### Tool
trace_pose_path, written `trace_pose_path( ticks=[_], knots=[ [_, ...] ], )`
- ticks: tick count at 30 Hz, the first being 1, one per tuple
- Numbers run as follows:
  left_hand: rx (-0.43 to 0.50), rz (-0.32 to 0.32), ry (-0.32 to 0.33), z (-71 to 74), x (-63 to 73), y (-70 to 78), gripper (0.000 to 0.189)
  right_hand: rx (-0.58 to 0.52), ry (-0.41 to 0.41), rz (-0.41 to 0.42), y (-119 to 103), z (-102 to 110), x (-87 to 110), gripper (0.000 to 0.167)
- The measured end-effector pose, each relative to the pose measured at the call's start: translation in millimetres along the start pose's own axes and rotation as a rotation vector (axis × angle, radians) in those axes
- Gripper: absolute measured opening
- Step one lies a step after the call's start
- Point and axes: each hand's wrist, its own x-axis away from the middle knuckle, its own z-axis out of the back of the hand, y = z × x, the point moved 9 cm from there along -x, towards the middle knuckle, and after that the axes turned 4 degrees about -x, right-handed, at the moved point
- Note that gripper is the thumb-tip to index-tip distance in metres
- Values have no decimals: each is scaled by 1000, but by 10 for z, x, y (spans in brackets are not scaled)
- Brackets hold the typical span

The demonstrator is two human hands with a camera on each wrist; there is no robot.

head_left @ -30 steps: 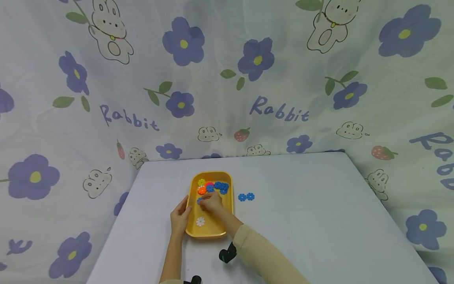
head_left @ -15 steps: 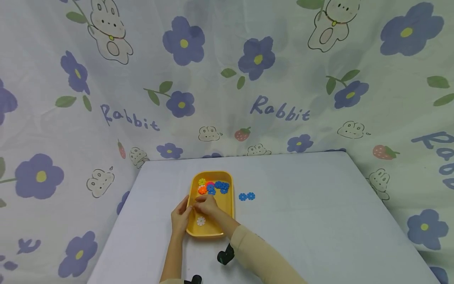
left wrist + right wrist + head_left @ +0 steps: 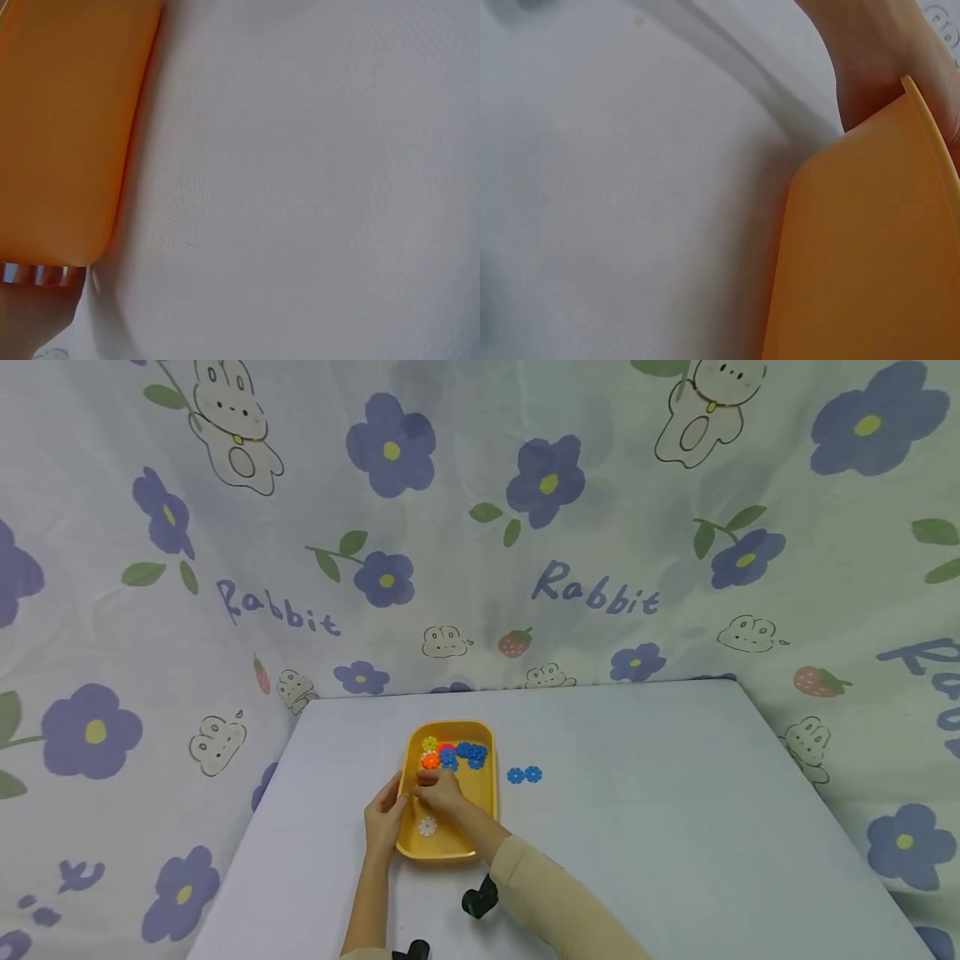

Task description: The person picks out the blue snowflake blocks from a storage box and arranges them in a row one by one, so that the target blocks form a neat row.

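A yellow tray (image 3: 486, 793) lies on the white table, and my left hand (image 3: 382, 818) grips its left rim, thumb over the edge. In the left wrist view part of that hand (image 3: 41, 311) shows past the tray's wall (image 3: 67, 135). My right hand (image 3: 442, 792) is inside the tray near the left thumb, fingers curled together in a pinch. The blue notched disc at its fingertips is now hidden by the fingers. Near the tray's far end are several blue notched discs (image 3: 476, 752), an orange disc (image 3: 431, 761) and a yellow disc (image 3: 430, 743). A white disc (image 3: 427, 826) lies nearer me.
Two blue discs (image 3: 524, 774) lie side by side on the white table (image 3: 637, 827), right of the tray. A curtain with flowers and rabbits (image 3: 465, 527) hangs behind the table. Black wrist-worn parts (image 3: 480, 897) show below the tray.
My right hand has drawn slightly toward the left hand at the rim, and the blue disc seen at its fingertips has gone from sight. My left hand keeps its grip on the tray.
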Motion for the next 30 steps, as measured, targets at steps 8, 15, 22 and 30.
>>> trace_pose_path(
  ticks=[8,15,22,30],
  knots=[
    [-21,-19,12,-16,15,18,44,71,310,7,-29,339,60,19],
    [-19,19,17,5,16,-14,45,135,253,-41,-4,363,32,28],
    [-13,7,-5,-13,-6,-6,45,-46,-75,-68,63,29,-45,42],
    [-22,19,2,-11,0,-16,45,-79,-30,-53,92,-15,-58,38]
  ],
)
